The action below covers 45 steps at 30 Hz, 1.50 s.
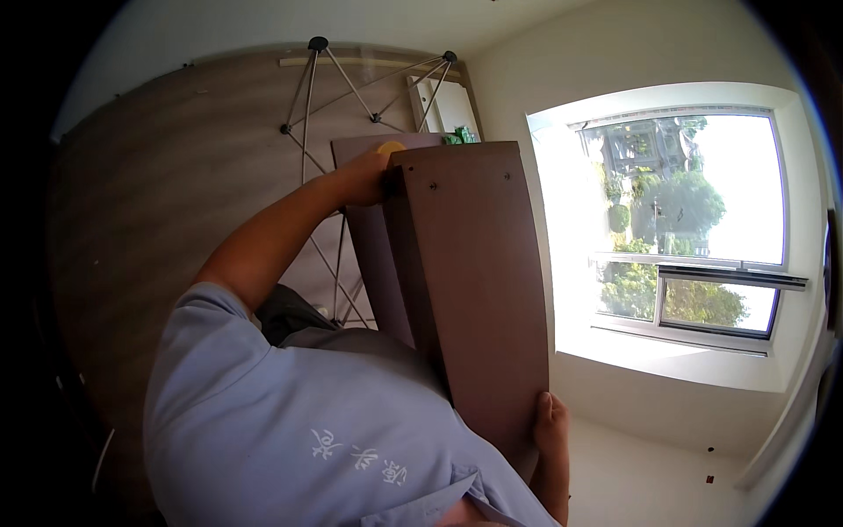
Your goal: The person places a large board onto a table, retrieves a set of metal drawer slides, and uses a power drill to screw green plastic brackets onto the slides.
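A long brown wooden piece [479, 281], a wide board joined to a narrower side like a box, stands tilted in front of my body. Two small screw holes or fittings show near its far end. My left hand [364, 180] is closed around its far left corner, the fingertips hidden behind the edge. A round yellow thing [392, 147], perhaps a roll of tape, sits right beside that hand. At the nearer right edge, my right hand [551, 423] grips the board, thumb on its face and the other fingers mostly out of sight.
Behind the piece lies another brown panel [373, 255] by a folding metal frame [338, 250] with black joints. A white panel [452, 107] and a small green item [458, 135] are near the wall. To the right is a window [685, 193] with a sash open.
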### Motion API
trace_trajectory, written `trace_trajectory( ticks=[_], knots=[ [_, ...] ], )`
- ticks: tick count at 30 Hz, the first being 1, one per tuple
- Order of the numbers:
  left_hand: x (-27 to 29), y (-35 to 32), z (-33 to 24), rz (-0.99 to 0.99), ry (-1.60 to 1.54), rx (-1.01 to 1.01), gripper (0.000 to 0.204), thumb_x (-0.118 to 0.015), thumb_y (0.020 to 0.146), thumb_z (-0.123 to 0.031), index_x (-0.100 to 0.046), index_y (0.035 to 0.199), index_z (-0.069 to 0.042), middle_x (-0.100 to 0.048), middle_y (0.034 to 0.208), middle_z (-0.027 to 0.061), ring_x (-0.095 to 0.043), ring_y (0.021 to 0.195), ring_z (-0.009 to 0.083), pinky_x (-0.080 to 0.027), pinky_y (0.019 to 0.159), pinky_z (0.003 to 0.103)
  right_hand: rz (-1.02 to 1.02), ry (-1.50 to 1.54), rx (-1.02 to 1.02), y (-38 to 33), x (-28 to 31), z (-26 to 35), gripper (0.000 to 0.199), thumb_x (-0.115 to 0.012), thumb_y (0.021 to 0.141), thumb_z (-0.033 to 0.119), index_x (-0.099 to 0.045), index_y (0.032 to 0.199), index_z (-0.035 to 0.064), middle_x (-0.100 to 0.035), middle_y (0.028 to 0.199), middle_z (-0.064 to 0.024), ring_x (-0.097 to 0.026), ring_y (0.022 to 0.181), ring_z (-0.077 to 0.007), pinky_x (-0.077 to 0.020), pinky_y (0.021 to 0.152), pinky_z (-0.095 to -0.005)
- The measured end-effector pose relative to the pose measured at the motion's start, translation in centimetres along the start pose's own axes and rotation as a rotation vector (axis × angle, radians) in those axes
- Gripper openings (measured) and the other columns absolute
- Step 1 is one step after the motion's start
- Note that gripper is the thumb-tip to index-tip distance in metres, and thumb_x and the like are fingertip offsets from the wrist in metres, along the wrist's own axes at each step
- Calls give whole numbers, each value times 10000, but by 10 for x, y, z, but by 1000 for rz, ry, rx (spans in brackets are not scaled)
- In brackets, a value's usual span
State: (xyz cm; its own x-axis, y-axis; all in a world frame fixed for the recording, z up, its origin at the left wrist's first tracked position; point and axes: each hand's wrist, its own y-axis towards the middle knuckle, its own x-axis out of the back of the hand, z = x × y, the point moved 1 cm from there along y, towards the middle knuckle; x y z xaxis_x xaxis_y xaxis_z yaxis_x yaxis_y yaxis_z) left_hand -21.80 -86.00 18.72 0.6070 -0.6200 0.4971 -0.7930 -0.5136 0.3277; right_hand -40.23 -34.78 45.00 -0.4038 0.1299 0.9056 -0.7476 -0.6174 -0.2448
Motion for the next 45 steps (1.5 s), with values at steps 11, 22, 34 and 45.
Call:
trace_trajectory(
  ticks=[11, 22, 34, 45],
  knots=[
    [-6, -7, 14, 0, 97, 115, 450, -668, 823, -26, -648, 1272, -53, -731, 1136, 246, -686, 1117, 456, -569, 930, 513, -18, 28, 77, 29, -20, -28, 610, -493, 1127, 522, -587, 851, -14, -517, 680, -118, -479, 705, -167, -445, 645, -415],
    [-8, 4, 11, 22, 188, 244, 296, -656, 826, -62, -725, 1113, -50, -747, 1069, 244, -697, 1054, 472, -567, 891, 526, 14, 51, 84, 55, -24, -44, 567, -507, 1128, 469, -621, 882, -29, -560, 700, -167, -510, 685, -227, -465, 657, -434],
    [-24, 48, 11, 58, 180, 320, 274, -672, 837, -108, -752, 1080, -10, -756, 1068, 264, -711, 1059, 464, -563, 902, 512, 15, 167, -20, 124, -12, -67, 614, -544, 1103, 515, -744, 1131, -65, -773, 944, -205, -740, 932, -288, -548, 871, -402],
    [-31, 67, 21, 127, 388, 273, 316, -703, 864, -137, -756, 1132, 22, -772, 1066, 233, -739, 1081, 361, -548, 923, 463, -76, 3, -81, 146, -4, -82, 645, -536, 1044, 646, -778, 1149, 57, -775, 1087, -176, -718, 1064, -364, -540, 975, -455]
  ],
)
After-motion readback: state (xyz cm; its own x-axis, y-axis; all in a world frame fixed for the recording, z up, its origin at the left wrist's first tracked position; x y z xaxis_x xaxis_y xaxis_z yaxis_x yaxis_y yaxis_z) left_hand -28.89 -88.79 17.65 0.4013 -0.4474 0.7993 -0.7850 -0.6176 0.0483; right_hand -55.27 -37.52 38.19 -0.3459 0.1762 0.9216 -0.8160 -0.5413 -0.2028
